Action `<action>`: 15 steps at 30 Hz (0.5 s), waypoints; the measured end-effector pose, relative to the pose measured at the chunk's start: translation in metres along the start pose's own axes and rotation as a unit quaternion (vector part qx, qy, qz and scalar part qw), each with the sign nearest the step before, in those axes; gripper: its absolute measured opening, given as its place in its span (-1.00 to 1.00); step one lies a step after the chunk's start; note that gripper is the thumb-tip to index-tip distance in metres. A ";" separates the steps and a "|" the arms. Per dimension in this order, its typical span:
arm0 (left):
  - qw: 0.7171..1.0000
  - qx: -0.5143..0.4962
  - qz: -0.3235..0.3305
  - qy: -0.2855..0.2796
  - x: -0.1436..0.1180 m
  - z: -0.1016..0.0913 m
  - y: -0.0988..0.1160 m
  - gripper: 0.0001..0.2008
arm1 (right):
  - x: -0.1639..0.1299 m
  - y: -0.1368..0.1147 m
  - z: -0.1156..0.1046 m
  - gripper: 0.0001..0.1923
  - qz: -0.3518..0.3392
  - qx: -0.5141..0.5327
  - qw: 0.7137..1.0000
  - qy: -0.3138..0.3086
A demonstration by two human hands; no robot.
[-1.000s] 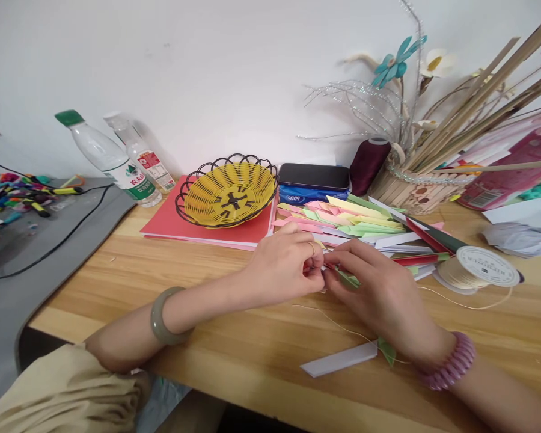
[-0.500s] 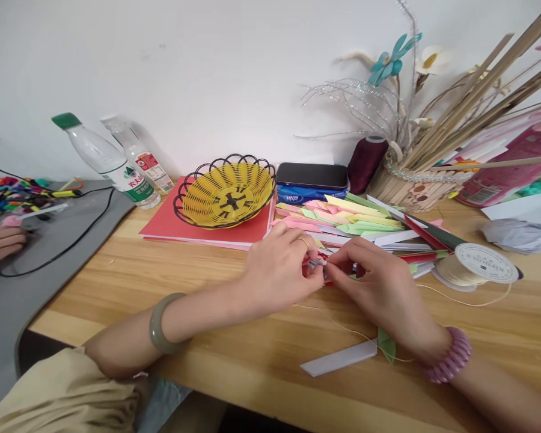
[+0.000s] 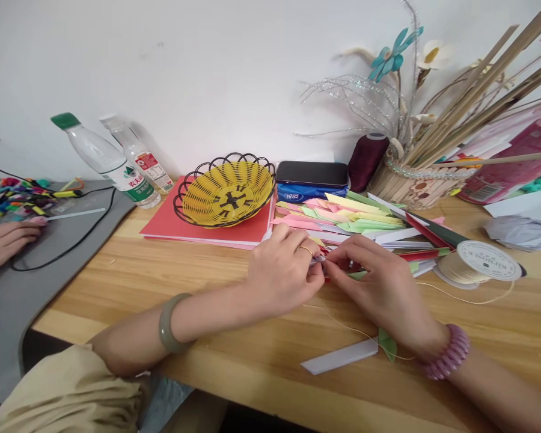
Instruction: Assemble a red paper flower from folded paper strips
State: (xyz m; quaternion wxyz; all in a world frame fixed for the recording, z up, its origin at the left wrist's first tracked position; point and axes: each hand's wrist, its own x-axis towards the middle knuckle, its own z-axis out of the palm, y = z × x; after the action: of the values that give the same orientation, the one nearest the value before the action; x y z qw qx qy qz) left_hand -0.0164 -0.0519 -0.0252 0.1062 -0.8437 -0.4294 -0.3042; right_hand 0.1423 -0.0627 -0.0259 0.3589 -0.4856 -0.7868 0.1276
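While both our hands meet over the wooden table (image 3: pixel 234 355), the head view shows the left hand (image 3: pixel 282 273) and the right hand (image 3: pixel 379 288) with fingertips pressed together on a small folded paper piece (image 3: pixel 321 260), pinching it between them just at 6 o'clock of the heap of coloured paper strips (image 3: pixel 356 219). To do this well, we judge that the left fingers should clamp the fold firmly while the right fingers work the thin cord (image 3: pixel 342 325) snugly around it, keeping the cord taut back toward the spool (image 3: pixel 482 264) at 3 o'clock of the hands, so nothing slips or unfolds.

A white paper strip (image 3: pixel 338 358) with a green leaf (image 3: pixel 388 344) lies at 6 o'clock of the right hand, and the yellow wire basket (image 3: pixel 225 191) sits at 11 o'clock of the left.

Much is hidden here: our fingers cover nearly all of the piece, so we cannot tell its shape, nor whether the cord truly reaches it. Another person's hand (image 3: pixel 4 243) at 9 o'clock is cut off by the frame edge.
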 end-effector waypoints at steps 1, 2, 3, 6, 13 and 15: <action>1.000 0.000 0.003 0.003 0.000 0.001 0.000 -0.95 | 0.000 0.001 0.000 -0.90 -0.004 -0.001 1.000 0.000; 1.000 0.000 0.007 0.005 0.000 0.001 -0.001 -0.94 | 0.000 0.001 0.001 -0.89 -0.008 -0.001 1.000 0.000; 1.000 -0.001 0.009 0.006 0.000 0.002 -0.001 -0.94 | 0.000 0.002 0.001 -0.89 -0.012 -0.002 1.000 0.001; 1.000 0.002 0.013 0.009 -0.001 0.002 -0.001 -0.92 | 0.001 0.004 0.002 -0.90 -0.021 -0.010 1.000 -0.001; 0.999 0.019 0.034 0.026 -0.002 0.003 -0.002 -0.88 | 0.000 0.004 0.002 -0.91 -0.027 -0.023 0.999 -0.007; 0.999 0.018 0.038 0.023 -0.002 0.003 -0.003 -0.87 | 0.000 0.004 0.002 -0.91 -0.028 -0.025 0.999 -0.005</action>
State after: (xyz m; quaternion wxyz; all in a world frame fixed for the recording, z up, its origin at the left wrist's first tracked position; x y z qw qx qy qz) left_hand -0.0182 -0.0507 -0.0292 0.1423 -0.8503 -0.4000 -0.3112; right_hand 0.1437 -0.0607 -0.0295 0.3463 -0.4712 -0.8050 0.0999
